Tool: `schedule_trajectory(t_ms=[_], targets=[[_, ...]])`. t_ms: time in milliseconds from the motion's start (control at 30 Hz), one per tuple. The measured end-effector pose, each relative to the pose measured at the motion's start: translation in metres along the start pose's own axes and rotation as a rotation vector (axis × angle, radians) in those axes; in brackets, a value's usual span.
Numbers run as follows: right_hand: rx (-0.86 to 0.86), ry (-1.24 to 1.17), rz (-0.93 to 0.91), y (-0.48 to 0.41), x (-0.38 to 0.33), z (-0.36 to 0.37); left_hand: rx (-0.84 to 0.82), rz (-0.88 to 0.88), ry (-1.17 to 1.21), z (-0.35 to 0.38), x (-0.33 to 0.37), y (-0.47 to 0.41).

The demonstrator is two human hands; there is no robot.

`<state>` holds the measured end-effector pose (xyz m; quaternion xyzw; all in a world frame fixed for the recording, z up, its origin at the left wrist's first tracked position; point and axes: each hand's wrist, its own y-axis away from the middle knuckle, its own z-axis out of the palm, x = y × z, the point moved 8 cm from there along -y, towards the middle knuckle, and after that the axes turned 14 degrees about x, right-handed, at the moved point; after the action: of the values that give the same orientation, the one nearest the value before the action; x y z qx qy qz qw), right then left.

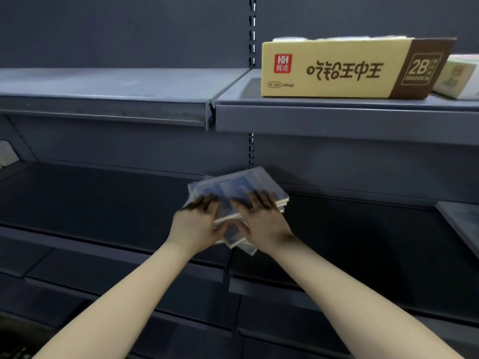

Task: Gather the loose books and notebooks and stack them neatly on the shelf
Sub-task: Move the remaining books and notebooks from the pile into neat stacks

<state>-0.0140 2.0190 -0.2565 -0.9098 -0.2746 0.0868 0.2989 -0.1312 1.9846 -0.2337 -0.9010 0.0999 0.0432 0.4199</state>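
A small uneven pile of blue-and-white notebooks (233, 187) lies on the dark middle shelf (103, 203), near the seam between two shelf sections. The books are fanned out, with corners sticking out at different angles. My left hand (197, 221) lies on the pile's left side with fingers straight on the top cover. My right hand (261, 216) lies on the right side, fingers spread flat over the cover. Both thumbs reach toward the pile's near edge, where lower books (241, 242) jut out between my wrists.
The upper shelf (337, 117) carries a yellow cardboard box (331, 71) of 2B erasers and a smaller pale box (458, 76) to its right. A slotted upright (252, 32) runs down the back panel. Another flat grey item (461, 224) lies at the right edge.
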Motion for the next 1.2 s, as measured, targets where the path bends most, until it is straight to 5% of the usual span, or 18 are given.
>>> schedule_trajectory(t_ms=[267, 433, 633, 800, 867, 933, 1033, 1200], targets=[[-0.036, -0.188, -0.045, -0.004, 0.009, -0.008, -0.152, 0.075, 0.168, -0.001, -0.023, 0.008], [-0.102, -0.312, -0.082, 0.000, 0.028, -0.013, -0.295, 0.032, 0.253, 0.010, -0.024, 0.015], [-0.167, -0.381, 0.010, -0.001, 0.034, -0.012, -0.274, -0.110, 0.218, -0.001, -0.014, 0.007], [0.122, -0.470, -0.074, 0.005, 0.015, -0.048, -0.222, 0.048, -0.025, -0.017, 0.019, -0.017], [0.204, -0.508, -0.030, 0.007, 0.015, -0.058, -0.062, 0.156, -0.017, -0.019, 0.037, -0.027], [0.178, -0.433, 0.013, 0.006, 0.020, -0.062, -0.093, 0.209, -0.023, -0.020, 0.052, -0.030], [-0.086, -0.191, -0.021, 0.005, 0.019, -0.054, -0.251, 0.168, -0.111, -0.007, 0.059, -0.024], [-0.200, 0.159, -0.102, 0.003, -0.004, -0.030, -0.127, 0.035, 0.196, -0.017, 0.041, -0.019]])
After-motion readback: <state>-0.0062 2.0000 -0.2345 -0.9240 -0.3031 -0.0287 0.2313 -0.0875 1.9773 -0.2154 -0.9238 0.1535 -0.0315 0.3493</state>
